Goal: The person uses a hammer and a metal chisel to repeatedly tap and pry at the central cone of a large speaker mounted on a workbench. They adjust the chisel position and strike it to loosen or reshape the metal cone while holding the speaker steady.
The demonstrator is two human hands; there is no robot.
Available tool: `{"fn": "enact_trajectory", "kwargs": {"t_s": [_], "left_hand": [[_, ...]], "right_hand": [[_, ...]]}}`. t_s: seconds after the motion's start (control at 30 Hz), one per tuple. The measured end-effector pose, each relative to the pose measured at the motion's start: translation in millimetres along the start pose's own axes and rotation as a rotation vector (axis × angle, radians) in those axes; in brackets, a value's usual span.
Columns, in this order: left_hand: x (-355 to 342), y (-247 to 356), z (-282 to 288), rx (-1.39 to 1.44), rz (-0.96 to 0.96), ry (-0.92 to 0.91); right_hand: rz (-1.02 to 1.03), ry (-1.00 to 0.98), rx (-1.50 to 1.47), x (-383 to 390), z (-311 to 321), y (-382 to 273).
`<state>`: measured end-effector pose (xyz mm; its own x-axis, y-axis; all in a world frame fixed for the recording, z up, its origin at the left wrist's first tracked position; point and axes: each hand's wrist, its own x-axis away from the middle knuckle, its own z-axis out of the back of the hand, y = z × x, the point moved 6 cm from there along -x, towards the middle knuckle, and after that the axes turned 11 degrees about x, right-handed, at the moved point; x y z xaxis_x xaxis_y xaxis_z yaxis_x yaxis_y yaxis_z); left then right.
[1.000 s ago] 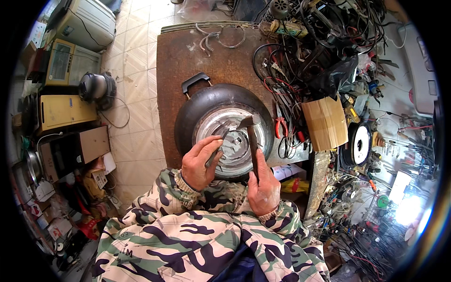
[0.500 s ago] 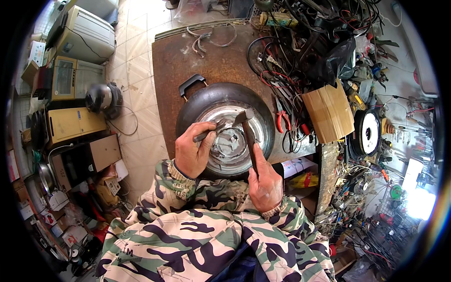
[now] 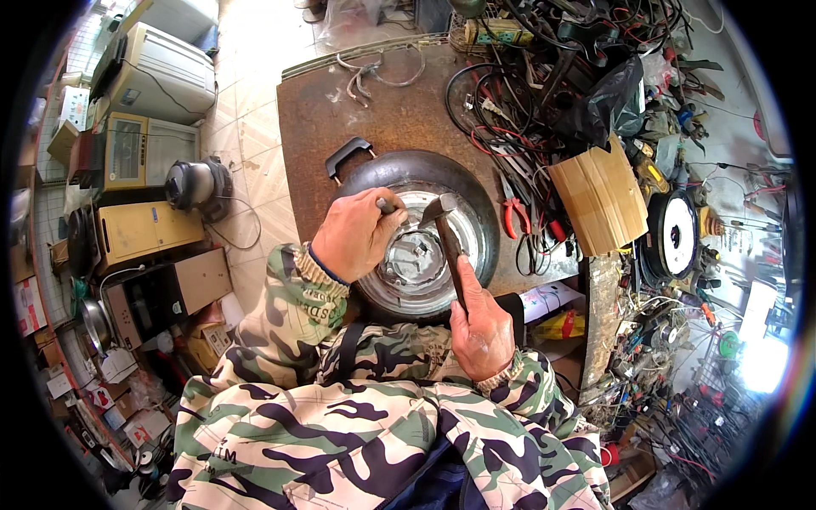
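A dark round pan [image 3: 404,167] lies bottom-up on the worktable, its black side handle [image 3: 347,154] at the far left. Fixed at the pan's centre is a scuffed silver metal disc [image 3: 406,295], with a worn raised middle. My left hand [image 3: 353,238] is closed around a short metal chisel [image 3: 386,206] over the disc's left side; fingers hide most of the tool. In my right hand [image 3: 483,336], closed on the wooden handle, is a hammer [image 3: 449,246]. Its metal head hangs over the far part of the disc, right of the chisel.
Red-handled pliers [image 3: 514,217] rest right of the pan on the rusty brown worktable [image 3: 323,102]. Farther right are a cardboard piece [image 3: 599,200] and tangled cables [image 3: 518,110]. Bent metal tubing [image 3: 365,76] lies at the back. Appliances and boxes stack up along the left.
My left hand has moved up and turned over, lifting the chisel toward the far left of the disc. The hammer and my right hand are nearly where they were.
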<state>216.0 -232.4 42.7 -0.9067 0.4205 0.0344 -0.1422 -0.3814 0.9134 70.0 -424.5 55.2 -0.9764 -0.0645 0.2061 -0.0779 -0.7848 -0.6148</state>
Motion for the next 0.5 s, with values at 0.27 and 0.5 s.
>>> {"fn": "enact_trajectory", "kwargs": {"t_s": [0.27,0.5], "left_hand": [[-0.6,-11.5,-0.2,0.078,0.075,-0.020],[-13.7,-16.3,-1.9,0.000,0.104,-0.080]], "right_hand": [[-0.090,-0.094,-0.032,-1.9,4.7,-4.0],[0.002,-0.001,-0.014,-0.9,0.8,0.7]]}}
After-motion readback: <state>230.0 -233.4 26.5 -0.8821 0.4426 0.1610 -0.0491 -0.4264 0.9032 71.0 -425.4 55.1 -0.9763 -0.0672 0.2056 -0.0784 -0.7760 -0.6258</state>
